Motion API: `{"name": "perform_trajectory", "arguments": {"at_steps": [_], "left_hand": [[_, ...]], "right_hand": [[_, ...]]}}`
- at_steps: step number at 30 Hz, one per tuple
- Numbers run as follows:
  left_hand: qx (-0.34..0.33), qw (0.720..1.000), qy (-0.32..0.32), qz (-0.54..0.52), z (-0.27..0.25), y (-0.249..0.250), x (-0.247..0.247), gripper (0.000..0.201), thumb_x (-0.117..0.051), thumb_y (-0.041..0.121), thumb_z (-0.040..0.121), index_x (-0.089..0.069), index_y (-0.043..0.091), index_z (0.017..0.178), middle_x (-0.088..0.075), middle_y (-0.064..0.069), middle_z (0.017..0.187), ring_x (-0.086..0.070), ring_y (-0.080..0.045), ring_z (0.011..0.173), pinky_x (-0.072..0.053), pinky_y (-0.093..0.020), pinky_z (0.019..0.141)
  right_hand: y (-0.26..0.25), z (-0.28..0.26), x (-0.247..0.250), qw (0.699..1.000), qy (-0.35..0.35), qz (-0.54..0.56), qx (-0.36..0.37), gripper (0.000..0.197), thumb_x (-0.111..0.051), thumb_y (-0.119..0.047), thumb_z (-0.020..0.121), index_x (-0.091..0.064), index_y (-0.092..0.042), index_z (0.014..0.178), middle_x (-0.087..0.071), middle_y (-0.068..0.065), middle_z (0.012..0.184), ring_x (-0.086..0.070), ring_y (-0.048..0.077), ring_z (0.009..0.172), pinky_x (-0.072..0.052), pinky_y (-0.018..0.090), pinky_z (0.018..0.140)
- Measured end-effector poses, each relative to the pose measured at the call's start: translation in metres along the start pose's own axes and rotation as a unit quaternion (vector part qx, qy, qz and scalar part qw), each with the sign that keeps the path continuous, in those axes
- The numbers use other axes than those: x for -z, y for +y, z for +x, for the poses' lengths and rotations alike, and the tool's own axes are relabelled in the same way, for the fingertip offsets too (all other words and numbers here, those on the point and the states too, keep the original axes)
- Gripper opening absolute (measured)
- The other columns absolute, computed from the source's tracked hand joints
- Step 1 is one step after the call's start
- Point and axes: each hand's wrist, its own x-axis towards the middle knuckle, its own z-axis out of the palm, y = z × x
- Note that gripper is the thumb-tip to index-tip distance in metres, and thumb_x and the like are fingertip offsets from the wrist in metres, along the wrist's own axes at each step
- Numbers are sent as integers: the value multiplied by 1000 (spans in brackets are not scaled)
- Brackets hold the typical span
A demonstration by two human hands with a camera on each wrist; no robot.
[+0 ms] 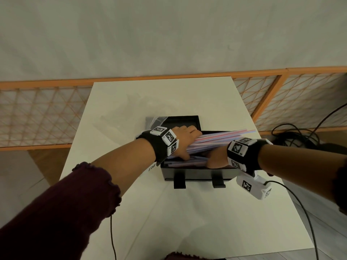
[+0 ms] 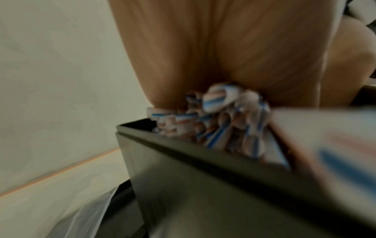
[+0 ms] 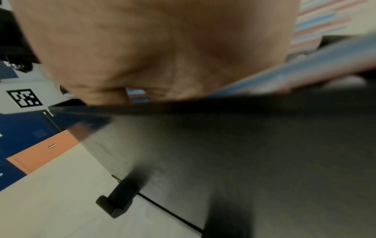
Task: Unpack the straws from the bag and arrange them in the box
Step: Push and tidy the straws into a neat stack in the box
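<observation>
- The black box [image 1: 199,174] sits open in the middle of the white bench [image 1: 131,102], with the striped straws [image 1: 216,140] lying lengthwise in it. One bundle is tilted so its far ends stick up over the right rim.
- Left hand [image 1: 185,141] is over the left end of the box, fingers curled around that tilted bundle. The left wrist view shows the cut ends of the straws [image 2: 213,116] bunched right under the palm, just above the box's [image 2: 203,185] corner.
- Right hand [image 1: 216,159] dips into the box at the near right. Its fingertips are buried among the straws, so I honestly can't tell if it's gripping anything.
- The straws are thin tubes, white with blue and pinkish-red stripes. The box is matte black, rectangular and straight-walled, with two small black tabs [image 1: 179,182] poking out at the bottom front.
- A crumpled clear plastic bag [image 1: 156,120] lies just behind the box at its left, next to the black lid [image 1: 183,121], which is tucked up against the back.
- The bench is smooth and glossy white. Behind it there's an orange-framed lattice panel [image 1: 43,113] and a plain pale wall, and black cables [image 1: 300,136] are piled on the floor at the right.
</observation>
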Motion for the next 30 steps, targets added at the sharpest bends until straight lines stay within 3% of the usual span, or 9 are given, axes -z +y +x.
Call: {"name": "perform_trajectory", "arguments": {"at_steps": [7, 10, 12, 13, 15, 19, 24, 27, 30], "left_hand": [[11, 1000, -5, -4, 0, 3, 2, 86, -75, 33, 68, -30, 18, 140, -37, -5, 134, -44, -27, 114, -36, -37, 93], [15, 1000, -3, -4, -2, 4, 3, 86, -76, 32, 68, -30, 18, 139, -38, -6, 133, -45, -27, 113, -37, -37, 91], [18, 1000, -2, -1, -2, 4, 2, 85, -76, 30, 67, -31, 18, 139, -38, -6, 132, -45, -27, 112, -37, -37, 90], [20, 1000, -3, -2, -3, 5, 3, 85, -76, 29, 67, -31, 19, 139, -39, -6, 132, -46, -27, 112, -38, -37, 90], [21, 1000, -8, -22, -3, 5, 5, 82, -75, 26, 69, -33, 19, 138, -42, -6, 131, -48, -27, 112, -42, -38, 90], [9, 996, -28, -81, -6, 4, 15, 70, -74, 22, 72, -42, 17, 134, -48, -8, 124, -52, -25, 108, -45, -35, 86], [-16, 990, -41, -134, -7, 2, 24, 55, -73, 15, 74, -51, 14, 124, -55, -9, 112, -51, -16, 87, -37, -24, 73], [-12, 985, -77, -153, -6, -1, 29, 53, -72, 14, 75, -52, 15, 123, -59, -7, 113, -54, -16, 90, -38, -24, 76], [-18, 979, -105, -174, -6, -4, 29, 53, -73, 12, 75, -52, 18, 124, -61, -2, 111, -54, -13, 91, -37, -22, 78]], "right_hand": [[4, -1, -3, 993, 69, 97, 24, 46, -53, -30, 87, -48, -15, 130, -55, 7, 128, -51, 23, 113, -39, 30, 101], [0, -4, 3, 979, 57, 195, 8, 44, -58, -15, 85, -50, -7, 127, -57, 14, 118, -52, 24, 104, -41, 29, 91], [-3, -5, 9, 980, -5, 197, 21, 20, -51, -4, 90, -58, 2, 108, -66, 13, 95, -61, 20, 90, -45, 19, 81], [-4, -3, 13, 982, -48, 179, 31, 14, -45, 2, 92, -58, -2, 89, -65, 3, 70, -60, 7, 71, -43, 8, 67], [-5, -2, 18, 979, -100, 172, 45, 34, -40, 5, 93, -45, -14, 66, -50, -8, 48, -47, 1, 51, -35, 3, 52], [3, -9, 18, 993, -52, 108, -6, 9, -62, -21, 83, -58, -14, 87, -54, 3, 86, -49, 14, 72, -39, 15, 57], [9, -10, 7, 996, 8, 87, -16, 41, -68, -42, 69, -63, -19, 103, -62, 1, 101, -57, 18, 92, -46, 26, 80], [10, -13, -1, 995, 60, 70, 23, 48, -67, -36, 71, -60, -20, 116, -63, 3, 113, -59, 22, 101, -48, 33, 92], [6, -20, -7, 994, 83, 35, 62, 34, -60, -21, 80, -61, -14, 113, -65, 7, 104, -62, 25, 94, -52, 35, 87]]}}
